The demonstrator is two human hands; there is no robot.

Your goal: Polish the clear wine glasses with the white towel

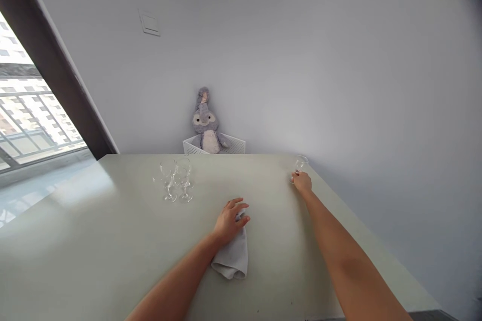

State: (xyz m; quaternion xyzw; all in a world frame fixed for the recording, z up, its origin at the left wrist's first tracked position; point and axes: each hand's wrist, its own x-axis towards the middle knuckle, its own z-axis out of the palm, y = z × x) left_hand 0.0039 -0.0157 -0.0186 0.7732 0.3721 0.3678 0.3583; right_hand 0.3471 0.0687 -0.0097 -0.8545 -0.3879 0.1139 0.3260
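the right hand (302, 182) is extended far right, fingers curled; the left hand (229, 221) is held nearer, fingers loosely spread

Cloth (233, 259) partly behind left hand (228, 221)

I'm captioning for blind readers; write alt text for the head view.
Right hand gripping a wine glass near the far right corner of a pale table, left hand on a gray cloth; more wine glasses at left, plush animal beyond.

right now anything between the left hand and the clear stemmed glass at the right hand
Nothing visible stands between the left hand, on the light grey cloth, and the clear stemmed glass at the right hand; the other clear glasses stand left.
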